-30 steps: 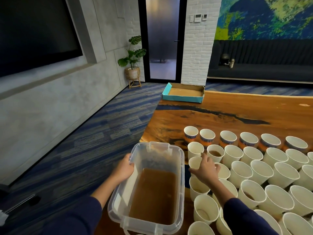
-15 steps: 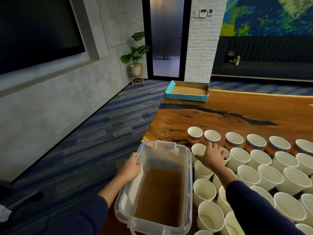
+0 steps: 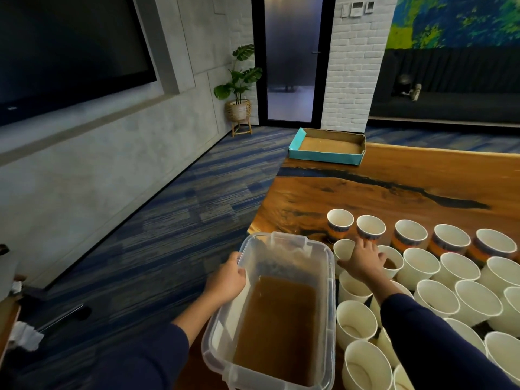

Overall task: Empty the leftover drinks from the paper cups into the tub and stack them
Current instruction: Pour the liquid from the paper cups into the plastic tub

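Now the right hand has moved further up the cup rows and closes on a white paper cup near the wooden table's left edge, beside the clear plastic tub of brown liquid, whose rim the left hand still grips, so emptying comes next.

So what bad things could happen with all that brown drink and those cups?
The tub sticks out past the table's edge, held only by the left hand, so it might tip brown liquid onto the carpet. The right hand reaches over tightly packed cups; its sleeve could knock one over.
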Demonstrator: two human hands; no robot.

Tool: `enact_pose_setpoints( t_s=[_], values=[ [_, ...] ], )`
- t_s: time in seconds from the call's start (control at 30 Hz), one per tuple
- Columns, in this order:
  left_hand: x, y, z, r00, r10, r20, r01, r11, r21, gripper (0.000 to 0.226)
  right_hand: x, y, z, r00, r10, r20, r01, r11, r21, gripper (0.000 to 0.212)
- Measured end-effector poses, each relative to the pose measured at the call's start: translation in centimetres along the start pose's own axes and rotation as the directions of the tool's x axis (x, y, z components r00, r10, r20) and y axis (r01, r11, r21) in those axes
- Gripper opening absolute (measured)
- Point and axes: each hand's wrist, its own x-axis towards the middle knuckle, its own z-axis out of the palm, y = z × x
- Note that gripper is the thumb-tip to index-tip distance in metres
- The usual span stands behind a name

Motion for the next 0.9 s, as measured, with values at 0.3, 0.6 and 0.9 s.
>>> enact_pose_setpoints(
  t_s=[0.3, 0.6, 0.9],
  values=[
    [-0.2, 0.3, -0.2, 1.0, -0.004, -0.006, 0.004, 1.0, -0.011, 0.04, -0.8, -1.0, -1.8, 0.992, -0.013, -0.129, 0.04, 0.977, 0.209, 0.073],
    [-0.9, 0.9, -1.0, 0.998, 0.066, -0.025, -0.064, 0.996, 0.067, 0.069, -3.3, -3.2, -7.6, 0.933, -0.099, -0.346, 0.209, 0.931, 0.299, 0.075],
    [-2.5, 5.6, -2.9, 0.958, 0.284, -0.044, -0.287, 0.955, -0.077, 0.089, -9.1, -6.8, -13.0, 0.812, -0.413, -0.412, 0.543, 0.794, 0.274, 0.072]
  ],
)
